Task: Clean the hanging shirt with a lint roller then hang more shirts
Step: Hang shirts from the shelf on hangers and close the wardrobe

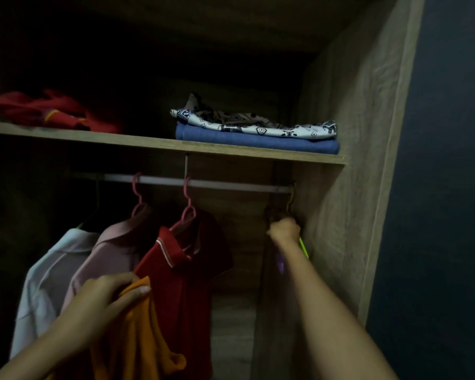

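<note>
Hanging from the closet rod (231,186) on a pink hanger (187,207), the red polo shirt (181,272) is dark red with a thin pale stripe along its collar edge; the collar is folded down and one side flares outward. Its long axis runs top to bottom, neck at the hanger and hem dropping out of view, and the body is turned so the collar opening faces forward and left. To its left on the same rod hang a pale pink shirt (107,250) on a second pink hanger (139,198) and a white shirt (47,272), each touching its neighbour.

Low in front of the red polo, the left hand (109,294) pinches an orange shirt (137,333), thumb on top and fingers curled under a bunched fold; the cloth hangs straight down from that grip and overlaps the polo's lower front.

At the rod's right end, next to the wardrobe's side panel (348,160), the right hand (284,230) is clenched around a yellow-green hanger (303,246), whose hook reaches up toward the rod while one arm slants down and right past the wrist. Something purple (280,263) shows under the forearm; what it is cannot be told.

On the shelf (121,138) above lie a red garment (52,111) at left and a patterned cloth (258,123) stacked on folded blue fabric (258,142) at right.
</note>
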Demonstrator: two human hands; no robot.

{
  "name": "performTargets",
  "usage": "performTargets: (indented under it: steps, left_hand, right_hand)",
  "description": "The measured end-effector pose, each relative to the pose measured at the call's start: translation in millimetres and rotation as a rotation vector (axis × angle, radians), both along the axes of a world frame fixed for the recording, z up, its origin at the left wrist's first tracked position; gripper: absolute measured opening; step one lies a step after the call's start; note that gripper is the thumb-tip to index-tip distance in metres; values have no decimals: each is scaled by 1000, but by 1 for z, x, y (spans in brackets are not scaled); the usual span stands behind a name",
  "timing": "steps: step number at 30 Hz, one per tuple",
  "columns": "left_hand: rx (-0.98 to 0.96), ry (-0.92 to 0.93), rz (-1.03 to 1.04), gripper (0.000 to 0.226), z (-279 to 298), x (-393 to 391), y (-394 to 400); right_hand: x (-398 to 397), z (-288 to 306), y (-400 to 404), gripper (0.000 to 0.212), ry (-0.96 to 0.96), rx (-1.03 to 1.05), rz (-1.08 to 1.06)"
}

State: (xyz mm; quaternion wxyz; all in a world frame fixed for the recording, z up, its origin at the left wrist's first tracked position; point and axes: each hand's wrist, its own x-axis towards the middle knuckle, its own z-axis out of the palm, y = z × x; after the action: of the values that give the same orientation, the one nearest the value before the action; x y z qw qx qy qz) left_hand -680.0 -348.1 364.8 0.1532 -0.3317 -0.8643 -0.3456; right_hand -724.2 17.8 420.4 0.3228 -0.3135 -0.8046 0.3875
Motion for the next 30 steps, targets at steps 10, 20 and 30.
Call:
performTargets:
  steps: [10,20,30]
  left_hand:
    - [-27,-31,-43,46,-19,-7,0]
    - [-138,-92,31,29,-55,-19,-14]
    - [-207,-209,110,27,-91,-9,-17]
  right_hand:
    - [57,-59,-74,25,181,-745,496]
    - [163,-113,-113,20,-121,-853,884]
    - [211,-109,-121,31,-159,-678,956]
